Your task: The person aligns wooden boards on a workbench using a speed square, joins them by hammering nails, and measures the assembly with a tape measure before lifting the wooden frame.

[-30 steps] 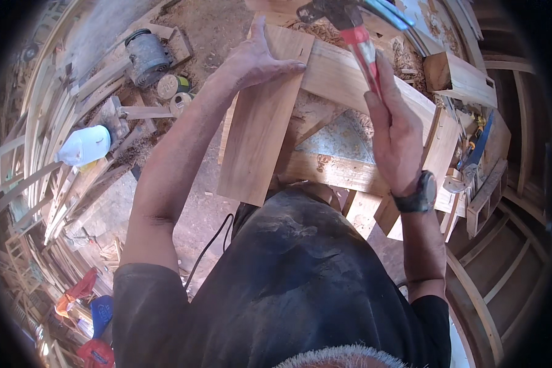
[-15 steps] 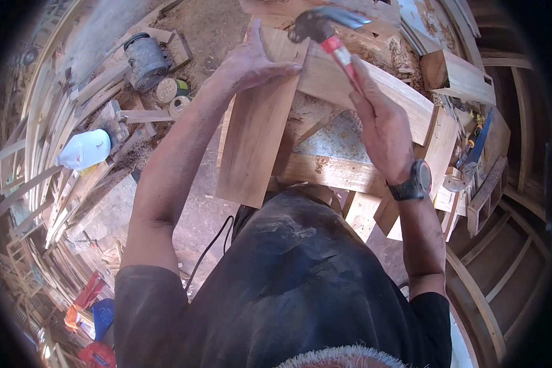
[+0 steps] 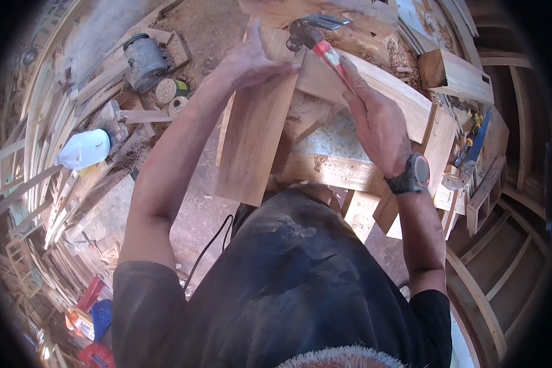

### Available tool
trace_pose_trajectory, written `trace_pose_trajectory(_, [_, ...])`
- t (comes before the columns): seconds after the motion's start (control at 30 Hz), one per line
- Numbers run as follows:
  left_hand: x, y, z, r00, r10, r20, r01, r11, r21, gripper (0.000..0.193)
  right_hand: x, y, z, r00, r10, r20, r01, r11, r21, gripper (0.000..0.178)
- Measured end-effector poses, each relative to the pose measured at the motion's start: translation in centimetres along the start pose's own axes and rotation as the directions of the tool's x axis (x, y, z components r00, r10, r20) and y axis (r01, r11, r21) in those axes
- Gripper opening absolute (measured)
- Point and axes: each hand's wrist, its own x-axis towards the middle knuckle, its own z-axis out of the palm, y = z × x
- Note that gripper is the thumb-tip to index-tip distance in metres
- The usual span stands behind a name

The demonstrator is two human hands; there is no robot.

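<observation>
My left hand (image 3: 253, 63) holds the far part of a flat wooden board (image 3: 255, 135), its thumb stretched across to the board's right edge and the fingers along the left side. My right hand (image 3: 377, 116) is wrapped round the handle of a claw hammer (image 3: 327, 54), red and pale near the head. The hammer's striking face is by the board's far right corner, just beyond my left thumb; whether it touches the wood I cannot tell. A second plank (image 3: 386, 92) runs off to the right from the board, under the hammer.
To the left are a dark grey canister (image 3: 146, 61), a round tin (image 3: 166, 91) and a white plastic jug (image 3: 86, 149) among wood scraps. A blue-edged saw (image 3: 476, 138) and a wooden box-shaped piece (image 3: 457, 76) lie on the right. A black cord (image 3: 203, 257) hangs near my body.
The hammer head has come down slightly toward the board's far corner, and my right wrist has turned a little. My left hand and the board have stayed nearly still.
</observation>
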Motion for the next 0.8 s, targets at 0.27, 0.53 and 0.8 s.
trace_pose_trajectory(0.27, [0.0,-0.5,0.2,1.0,-0.019,0.003,0.019,1.0,-0.013,0.153,-0.7,0.4,0.8,0.995,-0.053,-0.084,0.055,0.998,0.022,0.055])
trace_pose_trajectory(0.53, [0.1,-0.6,0.4,0.998,-0.065,0.0,0.065,0.997,0.053,0.152,-0.1,-0.7,-0.1,1.0,-0.014,-0.01,0.014,0.999,-0.038,0.056])
trace_pose_trajectory(0.8, [0.6,-0.9,0.4,0.995,-0.085,0.06,0.086,0.996,-0.015,0.151,-0.7,-0.5,0.4,0.993,-0.033,-0.113,0.032,0.999,-0.015,0.058])
